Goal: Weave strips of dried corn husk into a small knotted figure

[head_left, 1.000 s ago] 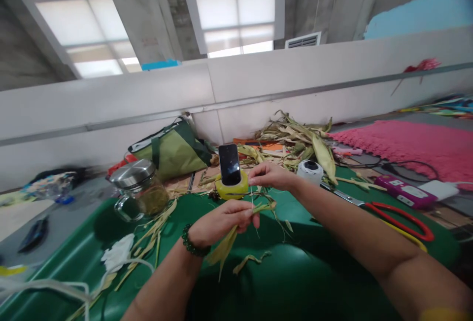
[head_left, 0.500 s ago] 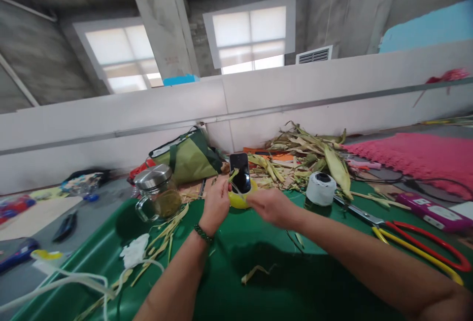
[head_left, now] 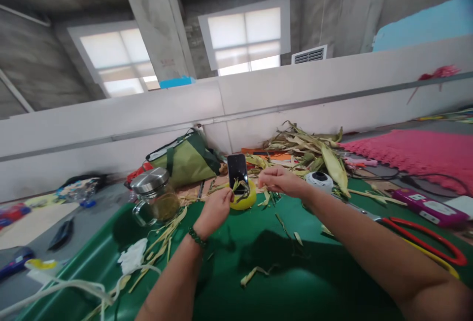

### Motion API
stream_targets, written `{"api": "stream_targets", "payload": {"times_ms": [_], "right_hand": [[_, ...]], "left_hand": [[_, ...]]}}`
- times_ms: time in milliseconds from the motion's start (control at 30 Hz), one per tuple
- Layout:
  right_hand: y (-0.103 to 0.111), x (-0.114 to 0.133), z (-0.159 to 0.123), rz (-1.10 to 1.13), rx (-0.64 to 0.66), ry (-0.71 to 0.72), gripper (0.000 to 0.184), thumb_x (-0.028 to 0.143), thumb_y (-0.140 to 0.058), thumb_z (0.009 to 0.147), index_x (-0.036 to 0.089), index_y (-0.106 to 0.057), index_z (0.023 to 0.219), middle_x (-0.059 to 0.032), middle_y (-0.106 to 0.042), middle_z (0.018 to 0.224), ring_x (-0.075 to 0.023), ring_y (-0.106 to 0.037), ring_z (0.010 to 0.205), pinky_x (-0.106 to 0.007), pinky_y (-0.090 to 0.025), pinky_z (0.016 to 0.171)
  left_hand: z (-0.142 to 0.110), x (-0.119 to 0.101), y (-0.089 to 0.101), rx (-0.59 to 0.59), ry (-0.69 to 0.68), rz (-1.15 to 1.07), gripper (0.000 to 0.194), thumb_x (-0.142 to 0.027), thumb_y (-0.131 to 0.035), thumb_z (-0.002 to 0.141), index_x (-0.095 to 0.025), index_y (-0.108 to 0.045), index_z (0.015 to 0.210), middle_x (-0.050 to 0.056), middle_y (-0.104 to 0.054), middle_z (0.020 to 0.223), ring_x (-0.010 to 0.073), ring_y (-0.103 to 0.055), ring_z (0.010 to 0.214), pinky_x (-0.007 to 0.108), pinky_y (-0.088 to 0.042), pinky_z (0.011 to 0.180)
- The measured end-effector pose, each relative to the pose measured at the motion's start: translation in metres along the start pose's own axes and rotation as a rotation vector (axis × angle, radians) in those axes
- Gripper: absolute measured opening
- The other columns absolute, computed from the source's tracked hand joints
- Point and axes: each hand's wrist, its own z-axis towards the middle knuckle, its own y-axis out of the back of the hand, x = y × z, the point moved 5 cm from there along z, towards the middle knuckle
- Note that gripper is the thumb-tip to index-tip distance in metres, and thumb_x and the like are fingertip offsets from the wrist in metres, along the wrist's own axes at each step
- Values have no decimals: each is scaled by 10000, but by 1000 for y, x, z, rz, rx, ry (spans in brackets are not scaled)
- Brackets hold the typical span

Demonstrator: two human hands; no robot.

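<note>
Your right hand (head_left: 280,181) has moved away from your left hand (head_left: 218,206), which pinches corn husk (head_left: 237,184), though whether the right grips anything is unclear.

The wide green plastic cover (head_left: 295,286) is smooth and shiny. The round silver metal lid (head_left: 150,181) shines too. Heaped pale-green husks (head_left: 333,169) look papery. The pink fringed cloth (head_left: 414,153) looks matt.

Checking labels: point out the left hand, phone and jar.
Left hand (head_left: 215,211): head view, back of the hand.
Phone (head_left: 237,168): head view, upper part of the screen.
Jar (head_left: 165,203): head view, middle of the glass side.
</note>
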Motion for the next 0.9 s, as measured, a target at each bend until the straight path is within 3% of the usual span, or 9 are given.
{"api": "stream_targets", "payload": {"times_ms": [100, 167, 267, 367, 467, 567, 733, 833, 900], "right_hand": [[-11, 0, -11, -191, 255, -128, 373, 455, -624, 769, 146, -615, 979, 91, -456, 424, -71, -410, 376, -177, -307, 406], [-16, -7, -16, -322, 405, -215, 348, 450, -587, 805, 135, -635, 944, 19, -585, 533, -111, -542, 480, -213, -415, 477], [-7, -5, -7, -395, 116, -104, 402, 462, -543, 839, 133, -611, 1060, -124, -682, 983, -204, -651, 876, -317, -511, 731], [-11, 6, -2, -311, -92, 132, 668, 436, -680, 739, 167, -453, 1307, -157, -527, 1316, -247, -521, 1197, -384, -442, 955], [-19, 9, 0, -270, 14, 205, 616, 377, -727, 690, 157, -526, 1229, -111, -626, 1130, -219, -593, 1048, -352, -465, 901], [3, -1, 3, -151, -15, 125, 443, 364, -615, 780, 152, -570, 1167, -14, -636, 772, -143, -597, 694, -282, -489, 663], [69, -8, -2, -249, -633, 106, 306, 372, -586, 785, 137, -641, 973, -45, -652, 803, -178, -607, 781, -329, -487, 741], [47, 5, -2, -196, -357, 192, 359, 437, -473, 872, 161, -646, 1022, -85, -677, 1031, -201, -609, 1009, -364, -470, 881], [18, 16, -6, -261, -108, 271, 441, 411, -653, 767, 181, -612, 1141, -81, -656, 1142, -212, -587, 1086, -362, -456, 928]], "left_hand": [[2, 5, 4, -196, -21, -76, 338, -1, -560, 748, -184, -506, 469, 3, -441, 513, 152, -343, 560, 243, -232, 542], [2, 8, 3, -180, -3, -178, 322, -47, -553, 782, -182, -523, 492, -3, -433, 516, 148, -342, 546, 244, -230, 530], [1, 9, -7, -29, 1, -162, 318, -148, -527, 829, -184, -506, 514, -19, -402, 499, 140, -330, 521, 250, -229, 524], [-5, 1, -20, 72, -64, 6, 294, -174, -511, 823, -187, -484, 531, -15, -438, 526, 144, -366, 558, 256, -255, 558], [-13, -6, -30, 250, -41, 14, 285, -261, -504, 828, -183, -475, 556, -16, -447, 565, 137, -374, 586, 256, -281, 576], [-21, -6, -35, 503, 149, -175, 326, -405, -575, 781, -171, -466, 582, -43, -364, 563, 96, -297, 532, 234, -222, 505], [-30, -3, -40, 700, 466, -618, 405, -459, -715, 665, -160, -447, 612, -92, -242, 514, 34, -140, 447, 219, -64, 449], [-29, -2, -41, 650, 484, -700, 400, -421, -747, 656, -152, -454, 615, -97, -232, 507, 25, -141, 440, 210, -54, 443], [-28, 0, -42, 638, 484, -709, 398, -397, -768, 640, -147, -460, 614, -96, -237, 504, 23, -150, 442, 206, -56, 442]]}}
